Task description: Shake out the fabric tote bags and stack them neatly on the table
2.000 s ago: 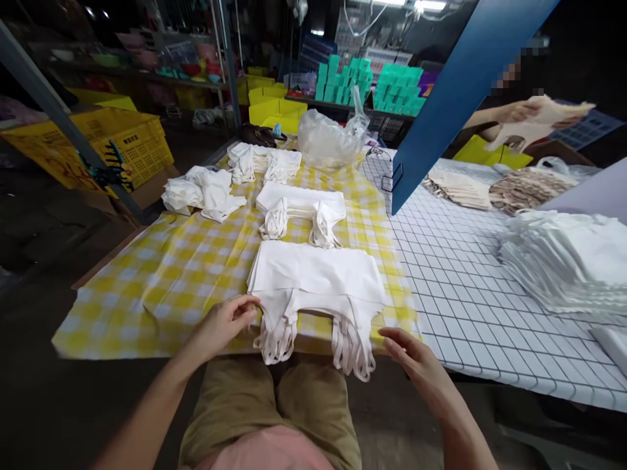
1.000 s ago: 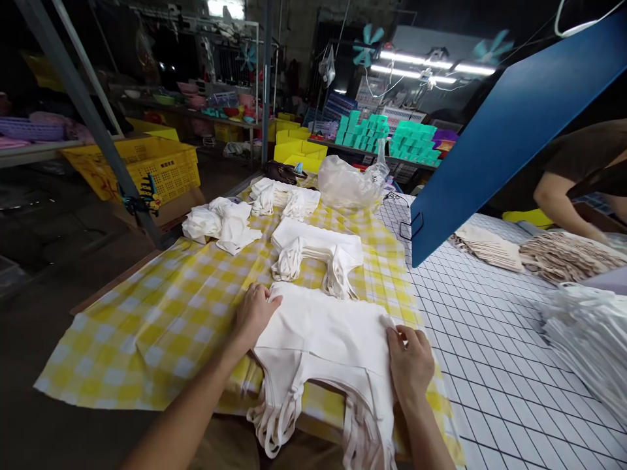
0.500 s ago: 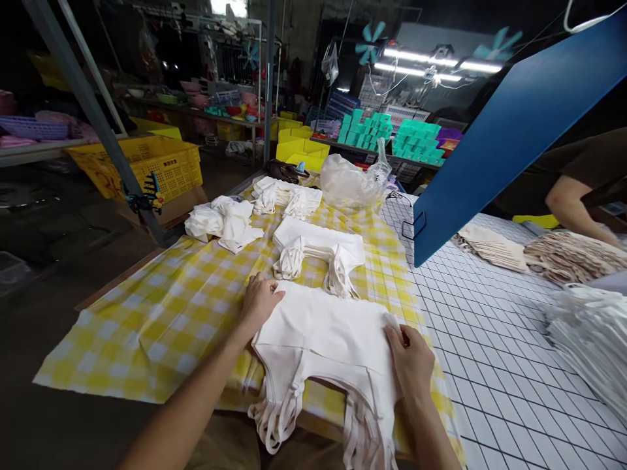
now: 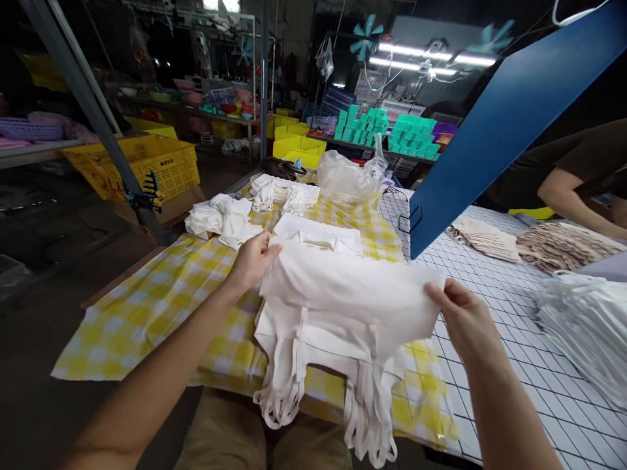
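Note:
My left hand (image 4: 253,258) pinches the upper left corner of a white camisole (image 4: 347,281) between thumb and fingers. At its other corner, my right hand (image 4: 467,321) grips the cloth the same way. The camisole is stretched wide between them, lifted off a stack of similar white camisoles (image 4: 326,336) whose straps hang over the near table edge. Just beyond lies another folded white stack (image 4: 318,230), partly hidden by the raised cloth. Yellow checked cloth (image 4: 196,313) covers the table under these garments.
Farther back are more white garments (image 4: 287,194), a crumpled white heap (image 4: 220,219) and a clear plastic bag (image 4: 347,176). A blue panel (image 4: 499,124) slants over the grid-patterned tabletop (image 4: 470,287). At right are beige garments (image 4: 563,247), white piles (image 4: 582,326) and a co-worker's arm (image 4: 563,196).
Both hands have risen from the stack, lifting the top camisole by its corners. My right hand has moved outward to the right, pulling the cloth wide.

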Action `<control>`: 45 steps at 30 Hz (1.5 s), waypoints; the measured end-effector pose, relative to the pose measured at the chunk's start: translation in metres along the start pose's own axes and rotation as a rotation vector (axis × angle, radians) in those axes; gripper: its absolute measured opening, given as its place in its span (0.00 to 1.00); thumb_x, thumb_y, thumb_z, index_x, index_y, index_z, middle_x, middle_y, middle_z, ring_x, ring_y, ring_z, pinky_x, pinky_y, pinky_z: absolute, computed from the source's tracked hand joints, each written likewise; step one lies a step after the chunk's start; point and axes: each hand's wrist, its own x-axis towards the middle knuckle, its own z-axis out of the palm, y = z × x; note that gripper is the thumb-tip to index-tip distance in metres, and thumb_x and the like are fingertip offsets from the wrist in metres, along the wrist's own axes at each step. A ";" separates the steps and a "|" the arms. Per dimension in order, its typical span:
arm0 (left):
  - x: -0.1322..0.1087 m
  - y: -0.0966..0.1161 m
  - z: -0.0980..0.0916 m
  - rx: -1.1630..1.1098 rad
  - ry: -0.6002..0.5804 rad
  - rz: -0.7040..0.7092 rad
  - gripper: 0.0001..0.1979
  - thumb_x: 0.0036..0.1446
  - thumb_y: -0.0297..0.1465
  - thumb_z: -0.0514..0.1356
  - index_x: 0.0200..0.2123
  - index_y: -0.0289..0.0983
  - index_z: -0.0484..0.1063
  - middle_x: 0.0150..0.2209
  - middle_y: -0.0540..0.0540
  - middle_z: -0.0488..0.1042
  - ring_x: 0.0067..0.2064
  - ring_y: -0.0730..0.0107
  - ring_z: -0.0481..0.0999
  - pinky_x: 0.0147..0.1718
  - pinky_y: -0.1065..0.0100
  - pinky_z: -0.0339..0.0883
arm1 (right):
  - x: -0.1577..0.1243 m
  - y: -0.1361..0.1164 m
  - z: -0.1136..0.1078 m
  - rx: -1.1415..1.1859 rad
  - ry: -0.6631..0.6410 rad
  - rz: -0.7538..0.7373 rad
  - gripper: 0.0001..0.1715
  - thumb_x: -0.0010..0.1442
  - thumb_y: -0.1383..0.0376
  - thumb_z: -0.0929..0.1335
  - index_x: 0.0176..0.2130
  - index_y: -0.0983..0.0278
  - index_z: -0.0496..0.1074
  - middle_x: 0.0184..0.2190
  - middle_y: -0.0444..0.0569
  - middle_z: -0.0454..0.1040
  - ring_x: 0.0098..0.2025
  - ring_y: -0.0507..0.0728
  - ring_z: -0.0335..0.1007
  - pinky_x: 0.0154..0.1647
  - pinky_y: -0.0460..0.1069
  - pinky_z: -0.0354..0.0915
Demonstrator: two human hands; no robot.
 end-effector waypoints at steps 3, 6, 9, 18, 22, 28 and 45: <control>0.026 0.034 -0.007 -0.031 0.085 0.133 0.10 0.50 0.37 0.59 0.30 0.35 0.65 0.19 0.54 0.64 0.22 0.75 0.65 0.20 0.77 0.55 | 0.017 -0.031 0.000 0.040 0.083 -0.175 0.12 0.43 0.56 0.73 0.27 0.58 0.72 0.26 0.43 0.69 0.28 0.52 0.62 0.29 0.49 0.60; 0.033 0.064 -0.015 -0.086 0.144 0.247 0.13 0.51 0.38 0.59 0.34 0.33 0.68 0.24 0.52 0.68 0.30 0.72 0.71 0.27 0.76 0.61 | 0.018 -0.054 -0.003 0.043 0.151 -0.361 0.06 0.47 0.58 0.72 0.28 0.53 0.71 0.30 0.44 0.68 0.29 0.54 0.60 0.32 0.50 0.60; 0.013 0.066 -0.025 -0.121 0.095 0.259 0.15 0.51 0.40 0.60 0.33 0.32 0.72 0.30 0.48 0.74 0.38 0.66 0.73 0.35 0.71 0.66 | 0.004 -0.047 -0.014 -0.034 0.130 -0.400 0.06 0.48 0.57 0.71 0.29 0.52 0.71 0.32 0.46 0.68 0.34 0.57 0.62 0.36 0.52 0.62; -0.111 -0.037 -0.037 0.050 -0.635 -0.058 0.10 0.50 0.28 0.58 0.32 0.45 0.78 0.45 0.49 0.76 0.57 0.63 0.65 0.58 0.57 0.51 | -0.072 0.072 -0.043 -0.296 -0.462 0.076 0.15 0.45 0.51 0.71 0.26 0.61 0.77 0.42 0.55 0.73 0.48 0.66 0.66 0.41 0.56 0.68; -0.132 -0.045 -0.038 0.131 -0.687 -0.095 0.14 0.49 0.25 0.56 0.34 0.47 0.78 0.49 0.51 0.73 0.58 0.64 0.62 0.59 0.58 0.49 | -0.090 0.085 -0.044 -0.254 -0.477 0.083 0.15 0.47 0.51 0.70 0.27 0.59 0.77 0.44 0.55 0.73 0.50 0.66 0.66 0.43 0.56 0.68; -0.130 -0.045 -0.038 0.142 -0.693 -0.076 0.14 0.49 0.25 0.56 0.35 0.47 0.78 0.49 0.51 0.72 0.59 0.64 0.62 0.58 0.58 0.51 | -0.092 0.086 -0.043 -0.271 -0.466 0.086 0.14 0.47 0.52 0.70 0.26 0.60 0.77 0.43 0.56 0.73 0.50 0.66 0.66 0.44 0.56 0.67; -0.006 0.025 -0.030 -0.309 0.073 0.005 0.17 0.47 0.43 0.60 0.33 0.35 0.76 0.31 0.47 0.76 0.32 0.69 0.72 0.30 0.72 0.65 | 0.000 -0.002 0.009 0.120 0.145 -0.199 0.17 0.38 0.52 0.74 0.24 0.61 0.71 0.24 0.46 0.70 0.30 0.54 0.65 0.29 0.47 0.67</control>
